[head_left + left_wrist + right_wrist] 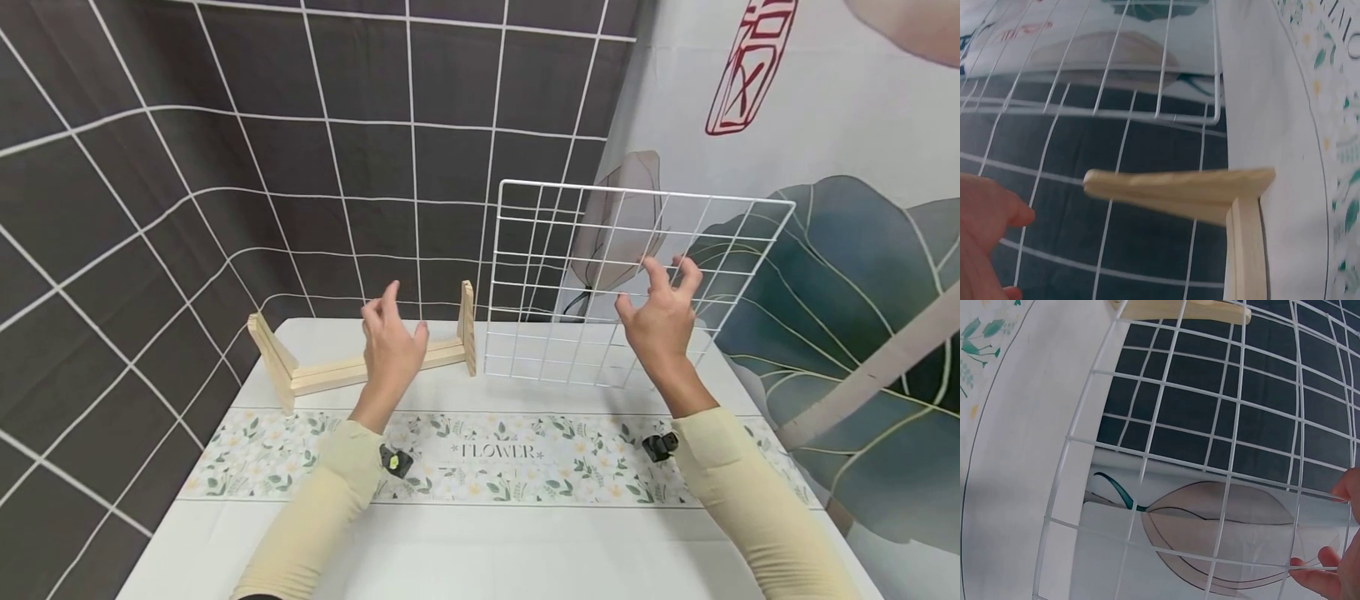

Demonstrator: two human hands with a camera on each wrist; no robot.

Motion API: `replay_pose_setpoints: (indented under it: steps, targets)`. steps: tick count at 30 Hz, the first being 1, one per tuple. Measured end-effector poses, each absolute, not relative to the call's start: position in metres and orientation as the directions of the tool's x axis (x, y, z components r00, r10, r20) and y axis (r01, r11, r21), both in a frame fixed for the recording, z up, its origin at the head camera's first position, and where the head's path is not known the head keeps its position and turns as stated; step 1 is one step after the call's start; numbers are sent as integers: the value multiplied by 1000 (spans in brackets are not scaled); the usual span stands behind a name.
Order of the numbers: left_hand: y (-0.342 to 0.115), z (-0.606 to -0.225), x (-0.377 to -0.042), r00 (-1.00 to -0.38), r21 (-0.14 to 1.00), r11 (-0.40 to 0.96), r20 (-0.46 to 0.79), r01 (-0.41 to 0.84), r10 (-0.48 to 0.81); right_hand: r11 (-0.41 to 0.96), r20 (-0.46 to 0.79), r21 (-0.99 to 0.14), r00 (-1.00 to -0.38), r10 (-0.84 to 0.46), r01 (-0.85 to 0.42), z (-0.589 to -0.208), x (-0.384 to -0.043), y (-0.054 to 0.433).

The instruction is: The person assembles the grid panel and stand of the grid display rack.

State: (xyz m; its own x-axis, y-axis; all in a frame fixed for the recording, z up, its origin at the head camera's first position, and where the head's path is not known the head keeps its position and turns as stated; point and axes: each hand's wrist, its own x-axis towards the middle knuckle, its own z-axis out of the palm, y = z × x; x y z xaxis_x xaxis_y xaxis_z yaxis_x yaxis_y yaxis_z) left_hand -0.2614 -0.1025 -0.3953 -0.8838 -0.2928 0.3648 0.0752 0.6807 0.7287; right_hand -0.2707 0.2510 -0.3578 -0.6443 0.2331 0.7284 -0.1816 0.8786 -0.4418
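Note:
My right hand grips a white wire grid panel by its inner wires, fingers bent at the mesh right of its middle. The panel stands upright at the back right of the table, its lower edge close over the white top. In the right wrist view, fingertips meet one wire. My left hand hovers with fingers loosely bent and nothing in them. It overlaps a pale wooden stand in the head view; in the left wrist view the stand's end piece lies apart from the hand.
The white table carries a floral printed band with the word FLOWER. Behind it hangs dark cloth with white grid lines. A pale curtain with large leaf prints hangs along the right.

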Motion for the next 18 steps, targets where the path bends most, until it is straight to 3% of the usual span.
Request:
replay_pose_setpoints:
  steps: [18]
  targets:
    - [-212, -381, -251, -761, 756, 652, 391, -55, -517, 880, 712, -446, -660, 239, -162, -355, -270, 257]
